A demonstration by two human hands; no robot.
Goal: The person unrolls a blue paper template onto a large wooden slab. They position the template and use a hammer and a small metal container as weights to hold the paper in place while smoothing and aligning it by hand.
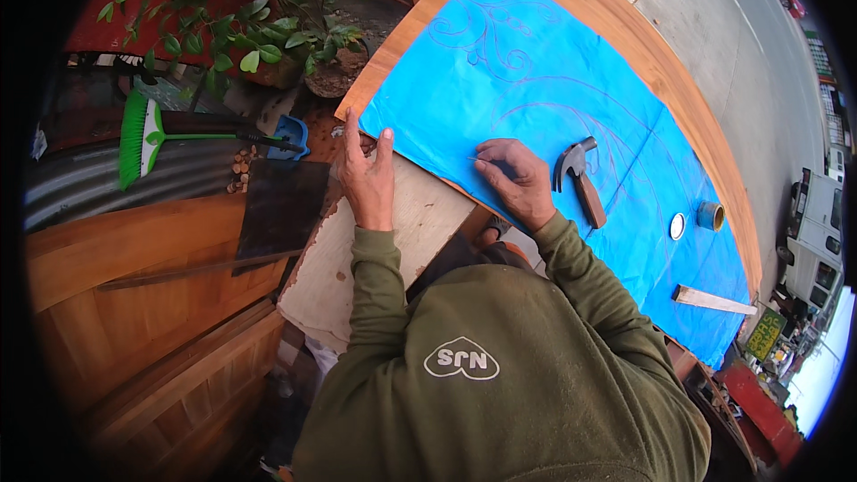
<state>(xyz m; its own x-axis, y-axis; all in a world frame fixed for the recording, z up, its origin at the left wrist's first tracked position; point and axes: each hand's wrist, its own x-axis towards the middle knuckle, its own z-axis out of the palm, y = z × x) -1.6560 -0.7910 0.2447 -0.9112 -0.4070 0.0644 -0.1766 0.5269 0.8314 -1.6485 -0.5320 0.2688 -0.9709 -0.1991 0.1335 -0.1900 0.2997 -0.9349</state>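
A blue sheet [428, 80] with curling scroll lines drawn on it covers most of a wooden board [714, 125]. My left hand [368, 178] rests at the board's near left corner, its index finger stretched along the edge and its thumb apart. Over the sheet, near the board's close edge, my right hand [518, 180] pinches a thin nail [473, 158] between thumb and fingers. Just right of that hand lies a claw hammer [585, 183] with a brown handle. Nothing touches the hammer.
Farther right on the sheet are a small open can [711, 216], a round lid [678, 227] and a wooden stick [714, 300]. A worn pale bench top [326, 277] stands below the board. Leftward are a green broom [138, 138], a leafy plant [250, 27] and wooden panels [152, 250].
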